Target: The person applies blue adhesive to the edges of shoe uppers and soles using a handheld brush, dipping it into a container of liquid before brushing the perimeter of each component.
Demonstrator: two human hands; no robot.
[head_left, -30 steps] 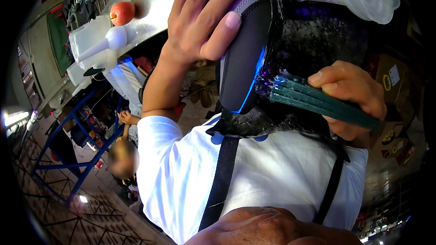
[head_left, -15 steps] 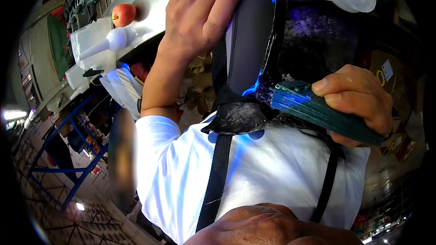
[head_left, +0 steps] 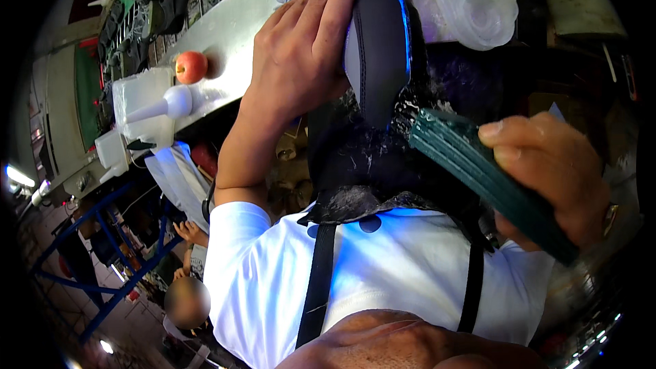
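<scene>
My left hand (head_left: 301, 51) is wrapped round the far-left side of a dark grey shoe (head_left: 377, 34), its fingers closed on the edge. A stitched seam runs along the shoe, and a thin bright blue line glows down its right edge. In my right hand (head_left: 550, 171) I grip a long dark green ridged bar (head_left: 492, 171), slanting from upper left to lower right. Its exact kind cannot be told. The bar's upper-left end is just apart from the shoe's near end, over a black apron (head_left: 342, 164) with pale smears and threads.
A metal table (head_left: 229, 48) lies ahead, with a red apple (head_left: 191, 67), a clear container (head_left: 137, 96) and a white nozzle bottle (head_left: 171, 104) at left. Another clear plastic container (head_left: 482, 14) stands far right. Dark shoes (head_left: 164, 10) fill a rack. Another person's hand (head_left: 191, 232) shows at left.
The shoe's near end has shifted up, away from my body. My right hand has moved down and right, with the green bar tilting more steeply. Another person has come into view at left.
</scene>
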